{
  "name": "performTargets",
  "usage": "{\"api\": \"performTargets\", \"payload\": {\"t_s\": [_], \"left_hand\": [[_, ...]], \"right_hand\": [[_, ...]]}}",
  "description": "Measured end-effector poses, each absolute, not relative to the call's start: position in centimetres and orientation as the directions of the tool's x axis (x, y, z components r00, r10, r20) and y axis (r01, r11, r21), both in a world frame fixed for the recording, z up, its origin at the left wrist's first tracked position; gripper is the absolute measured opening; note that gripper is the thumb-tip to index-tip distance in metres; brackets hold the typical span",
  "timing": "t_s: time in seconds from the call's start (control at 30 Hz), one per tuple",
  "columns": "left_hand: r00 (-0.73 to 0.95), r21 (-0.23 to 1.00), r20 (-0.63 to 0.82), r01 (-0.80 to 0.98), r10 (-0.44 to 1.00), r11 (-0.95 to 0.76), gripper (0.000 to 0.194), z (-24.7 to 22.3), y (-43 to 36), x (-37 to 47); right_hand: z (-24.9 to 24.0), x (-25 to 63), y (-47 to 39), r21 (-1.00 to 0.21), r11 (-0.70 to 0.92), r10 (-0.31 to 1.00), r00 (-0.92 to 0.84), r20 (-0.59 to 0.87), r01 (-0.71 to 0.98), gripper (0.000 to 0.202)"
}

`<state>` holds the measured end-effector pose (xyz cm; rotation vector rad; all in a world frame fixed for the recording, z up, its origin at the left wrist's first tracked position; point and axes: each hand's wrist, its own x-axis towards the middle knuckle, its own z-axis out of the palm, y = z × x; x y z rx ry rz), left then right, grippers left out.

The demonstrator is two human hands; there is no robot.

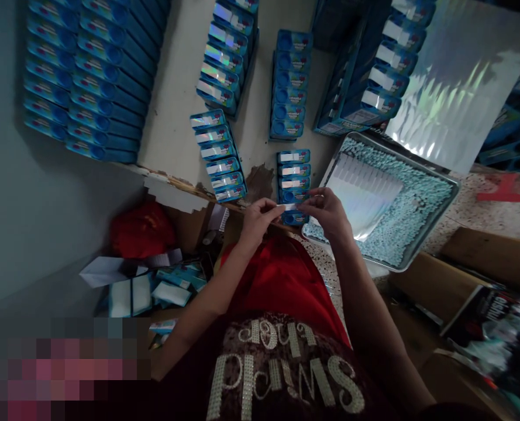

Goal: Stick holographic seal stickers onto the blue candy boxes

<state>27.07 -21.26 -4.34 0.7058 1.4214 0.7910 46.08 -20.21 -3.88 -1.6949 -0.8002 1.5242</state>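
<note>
A small whitish sticker strip (290, 207) is stretched between the fingertips of my two hands, over the near end of a short row of blue boxes (293, 170). My left hand (260, 220) pinches its left end and my right hand (328, 214) pinches its right end. The farther boxes in this row carry shiny strips across their ends; the nearer ones show a bare round blue spot. Whether the strip touches the box beneath it, I cannot tell. To the right, a sheet of silvery strips (358, 190) lies in a metal tray (422, 248) filled with pale blue pellets.
More blue box rows stand on the worn white table (172, 111), including one with strips (218, 155) and one with round spots (289, 85). Tall blue stacks (97, 76) rise at left. A large silvery sheet (457, 76) lies right, above cardboard boxes (435, 280).
</note>
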Motion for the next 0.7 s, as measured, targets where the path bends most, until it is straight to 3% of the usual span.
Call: {"api": "performTargets", "payload": {"t_s": [0.2, 0.4, 0.7], "left_hand": [[-0.098, 0.882, -0.41, 0.21, 0.907, 0.422, 0.026, -7.1, -20.2, 26.4], [-0.167, 0.853, -0.465, 0.177, 0.869, 0.491, 0.022, -8.3, -19.4, 26.6], [-0.169, 0.829, -0.531, 0.099, 0.83, 0.551, 0.032, -10.8, -19.0, 26.6]], "right_hand": [[-4.7, 44.9, -19.8, -0.818, -0.546, 0.81, 0.365, -0.46, 0.182, 0.046], [-6.2, 43.9, -18.7, -0.78, -0.531, 0.824, 0.417, -0.384, 0.331, 0.038], [-6.3, 43.6, -18.1, -0.704, -0.569, 0.813, 0.421, -0.403, 0.425, 0.038]]}}
